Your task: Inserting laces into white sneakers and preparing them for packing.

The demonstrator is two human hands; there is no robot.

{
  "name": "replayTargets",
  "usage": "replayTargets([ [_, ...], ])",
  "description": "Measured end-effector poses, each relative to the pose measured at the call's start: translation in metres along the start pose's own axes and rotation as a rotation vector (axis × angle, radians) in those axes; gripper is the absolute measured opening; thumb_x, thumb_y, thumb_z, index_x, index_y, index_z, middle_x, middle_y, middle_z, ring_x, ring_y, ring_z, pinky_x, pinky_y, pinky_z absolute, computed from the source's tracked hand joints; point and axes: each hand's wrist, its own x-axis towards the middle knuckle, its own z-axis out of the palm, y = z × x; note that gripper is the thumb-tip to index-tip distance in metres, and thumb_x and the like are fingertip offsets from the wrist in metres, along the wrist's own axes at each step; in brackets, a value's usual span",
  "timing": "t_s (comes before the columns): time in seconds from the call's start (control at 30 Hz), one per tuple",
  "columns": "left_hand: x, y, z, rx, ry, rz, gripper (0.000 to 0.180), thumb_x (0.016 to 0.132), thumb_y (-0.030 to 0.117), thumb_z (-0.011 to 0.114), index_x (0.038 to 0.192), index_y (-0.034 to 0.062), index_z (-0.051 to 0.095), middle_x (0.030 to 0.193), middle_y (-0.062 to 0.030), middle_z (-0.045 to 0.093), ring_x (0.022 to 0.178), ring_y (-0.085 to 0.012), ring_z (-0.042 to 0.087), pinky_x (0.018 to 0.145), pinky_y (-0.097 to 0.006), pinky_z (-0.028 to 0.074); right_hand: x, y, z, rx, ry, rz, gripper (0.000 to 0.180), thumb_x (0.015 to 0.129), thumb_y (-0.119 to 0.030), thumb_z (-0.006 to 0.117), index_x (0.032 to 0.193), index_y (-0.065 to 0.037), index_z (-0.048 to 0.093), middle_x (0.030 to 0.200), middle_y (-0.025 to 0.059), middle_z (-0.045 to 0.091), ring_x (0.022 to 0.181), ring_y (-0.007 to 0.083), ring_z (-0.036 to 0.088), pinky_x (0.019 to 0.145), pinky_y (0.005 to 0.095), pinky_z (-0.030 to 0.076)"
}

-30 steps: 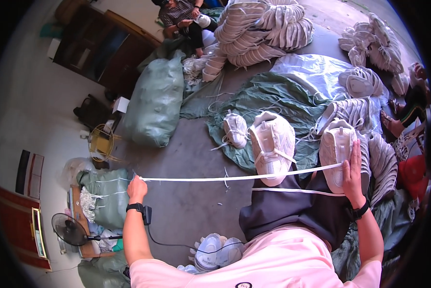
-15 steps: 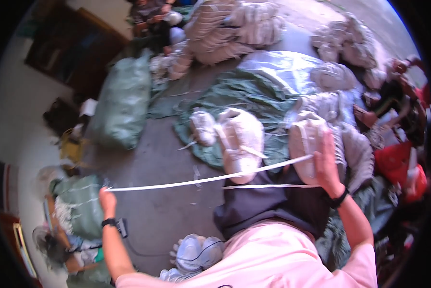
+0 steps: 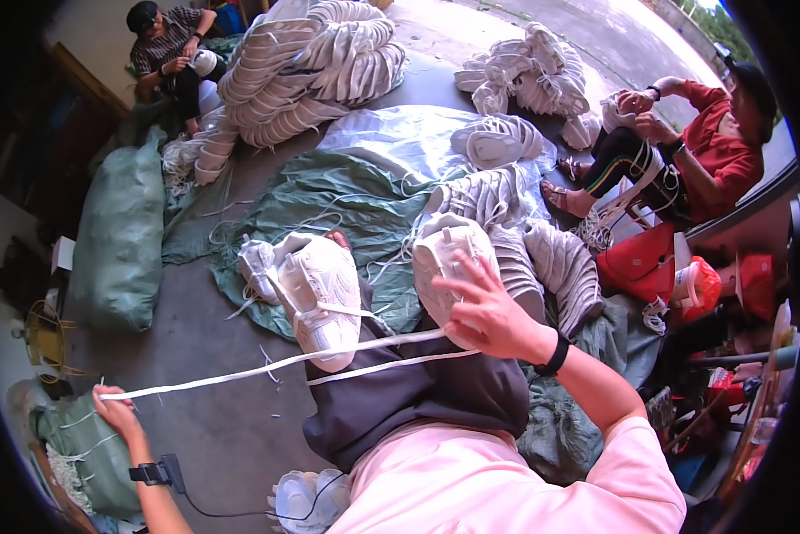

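Note:
My left hand (image 3: 115,403) is out at the far left, its fingers closed on one end of a white shoelace (image 3: 266,368). The lace runs taut across my lap toward a white sneaker (image 3: 449,245) on my right knee. Over that sneaker's near end lies my right hand (image 3: 498,313), fingers spread, with the lace passing beside its thumb. A second lace strand lies lower, across my dark trousers (image 3: 409,405). Another white sneaker (image 3: 321,267), a lace tied across it, rests on my left knee. Beside it is a smaller white shoe part (image 3: 257,267).
Rows of stacked white shoes (image 3: 320,76) stand ahead, with more (image 3: 564,267) beyond my right knee. Green sheeting (image 3: 328,200) covers the floor ahead. A stuffed green sack (image 3: 119,236) stands at left. Two people sit working, one far left, one in a red shirt (image 3: 729,160) at right.
The view has swung right, shifting the scene left. My right hand has gone from straight fingers alongside the sneaker to spread fingers over it. My left hand still holds the lace stretched.

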Motion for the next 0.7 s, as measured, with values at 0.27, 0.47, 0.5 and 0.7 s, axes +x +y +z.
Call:
replayTargets([
  [0.27, -0.182, 0.132, 0.156, -0.244, -0.802, 0.208, 0.029, 0.1, 0.014, 0.033, 0.072, 0.009, 0.04, 0.058, -0.0011, 0.043, 0.049, -0.0081, 0.041, 0.045, -0.025, 0.033, -0.001, -0.096, -0.056, 0.512, -0.109, -0.333, 0.023, 0.092, -0.023, 0.062, 0.08, -0.004, 0.054, 0.085, 0.011, 0.056, 0.096, 0.0309, 0.055, 0.092, 0.0459, 0.041],
  [0.47, -0.305, 0.182, 0.23, -0.298, -1.219, 0.122, 0.016, 0.095, 0.011, 0.041, 0.082, 0.0047, 0.047, 0.064, -0.0052, 0.051, 0.057, -0.0132, 0.049, 0.053, -0.029, 0.04, 0.004, -0.142, -0.104, 0.658, -0.266, -0.514, 0.02, 0.095, -0.023, 0.06, 0.092, -0.003, 0.061, 0.082, 0.0067, 0.056, 0.084, 0.0252, 0.054, 0.078, 0.037, 0.043],
  [0.5, -0.318, 0.181, 0.241, -0.288, -1.244, 0.08, 0.016, 0.095, 0.011, 0.04, 0.084, 0.0036, 0.047, 0.065, -0.0062, 0.052, 0.059, -0.0131, 0.051, 0.054, -0.03, 0.041, 0.011, -0.146, -0.114, 0.651, -0.308, -0.541, 0.023, 0.095, -0.027, 0.059, 0.091, -0.004, 0.062, 0.081, 0.0052, 0.057, 0.08, 0.0223, 0.054, 0.072, 0.0359, 0.042],
  [0.7, -0.362, 0.165, 0.292, -0.177, -1.09, 0.11, 0.011, 0.092, 0.01, 0.042, 0.095, 0.0041, 0.051, 0.076, -0.0238, 0.063, 0.076, -0.0451, 0.062, 0.063, -0.054, 0.046, 0.009, -0.144, -0.106, 0.809, -0.128, -0.577, 0.018, 0.093, -0.025, 0.061, 0.088, -0.008, 0.06, 0.079, 0.0048, 0.051, 0.079, 0.0253, 0.05, 0.07, 0.0372, 0.038],
])
